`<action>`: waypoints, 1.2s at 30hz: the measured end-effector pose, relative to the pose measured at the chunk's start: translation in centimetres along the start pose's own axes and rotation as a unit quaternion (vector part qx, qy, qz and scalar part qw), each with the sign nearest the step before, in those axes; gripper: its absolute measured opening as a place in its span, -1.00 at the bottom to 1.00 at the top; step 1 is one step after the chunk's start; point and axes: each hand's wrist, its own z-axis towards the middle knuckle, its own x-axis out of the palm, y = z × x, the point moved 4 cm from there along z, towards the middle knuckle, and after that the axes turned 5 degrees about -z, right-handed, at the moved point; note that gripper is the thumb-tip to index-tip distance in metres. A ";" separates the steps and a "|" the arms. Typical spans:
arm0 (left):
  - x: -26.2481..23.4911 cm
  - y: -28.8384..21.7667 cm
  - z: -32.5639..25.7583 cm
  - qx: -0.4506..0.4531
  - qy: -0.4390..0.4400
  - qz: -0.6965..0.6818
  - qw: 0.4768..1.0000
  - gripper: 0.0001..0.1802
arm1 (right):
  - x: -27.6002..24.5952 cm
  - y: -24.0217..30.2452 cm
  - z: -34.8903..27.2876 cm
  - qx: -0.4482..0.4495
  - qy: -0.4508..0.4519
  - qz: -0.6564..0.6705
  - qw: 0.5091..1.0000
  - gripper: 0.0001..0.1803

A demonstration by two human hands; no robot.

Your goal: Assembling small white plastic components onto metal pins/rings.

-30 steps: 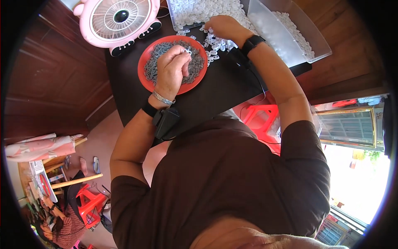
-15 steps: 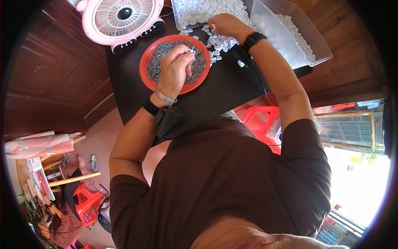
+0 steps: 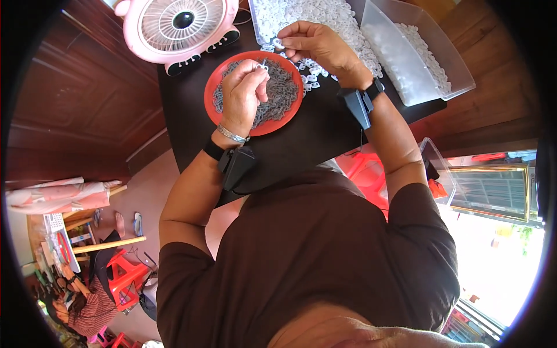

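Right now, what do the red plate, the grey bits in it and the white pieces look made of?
Red plate: probably plastic, smooth even colour. Grey bits: thin dull pieces, perhaps metal wire; too small to tell. White pieces: likely moulded plastic, uniform, slightly translucent.

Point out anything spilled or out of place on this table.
A few small white plastic pieces lie loose on the black table beside the red plate, outside the clear tray that holds the rest. Nothing else stands out.
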 end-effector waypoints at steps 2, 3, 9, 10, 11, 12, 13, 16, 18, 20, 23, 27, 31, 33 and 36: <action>-0.1 0.1 0.0 0.002 -0.001 0.016 1.000 -0.79 | 1.1 0.3 -0.5 -0.009 0.004 0.027 1.000 -0.78; -0.1 0.2 0.0 0.003 -0.001 0.028 1.000 -0.78 | 1.5 0.3 -0.8 -0.006 0.007 0.047 0.999 -0.79; 0.1 0.0 -0.1 0.002 0.005 0.045 0.999 -0.78 | 2.8 -0.3 -1.2 -0.021 0.024 0.077 0.997 -0.80; 0.2 0.0 -0.1 0.001 0.004 0.047 0.999 -0.78 | 2.9 -0.4 -1.2 -0.021 0.024 0.080 0.996 -0.80; 0.2 0.0 -0.1 0.000 0.002 0.048 0.999 -0.78 | 3.1 -0.4 -1.3 -0.030 0.020 0.073 0.997 -0.80; 0.2 0.0 -0.1 -0.002 0.001 0.049 0.999 -0.78 | 3.2 -0.3 -1.4 -0.039 0.017 0.067 0.997 -0.80; 0.2 0.0 -0.1 -0.004 0.001 0.050 0.999 -0.78 | 3.2 -0.4 -1.5 -0.037 0.016 0.069 0.997 -0.80; 0.1 0.2 0.0 -0.016 -0.007 0.056 0.998 -0.78 | 3.2 -0.2 -1.6 -0.042 0.006 0.066 0.997 -0.79; 0.0 0.3 0.0 -0.013 -0.004 0.060 0.998 -0.79 | 3.2 0.0 -1.8 -0.045 -0.010 0.075 0.996 -0.79; 0.0 0.3 0.0 -0.016 -0.006 0.064 0.998 -0.79 | 3.2 0.2 -1.9 -0.051 -0.013 0.066 0.996 -0.79; -0.1 0.6 0.1 -0.017 -0.005 0.068 0.998 -0.80 | 3.1 0.3 -2.0 -0.059 -0.015 0.043 0.997 -0.80; -0.1 0.7 0.1 -0.024 -0.008 0.077 0.997 -0.81 | 3.2 0.5 -2.2 -0.066 -0.018 0.020 0.997 -0.82; 0.1 0.4 -0.1 -0.032 -0.022 0.083 0.996 -0.80 | 3.2 0.6 -2.3 -0.075 -0.012 0.008 0.997 -0.83; 0.2 0.4 -0.1 -0.037 -0.020 0.086 0.995 -0.80 | 3.3 0.5 -2.3 -0.080 -0.013 -0.015 0.997 -0.84; 0.2 0.6 -0.1 -0.032 -0.031 0.062 0.997 -0.81 | 3.3 0.1 -2.0 -0.098 0.005 -0.020 0.995 -0.84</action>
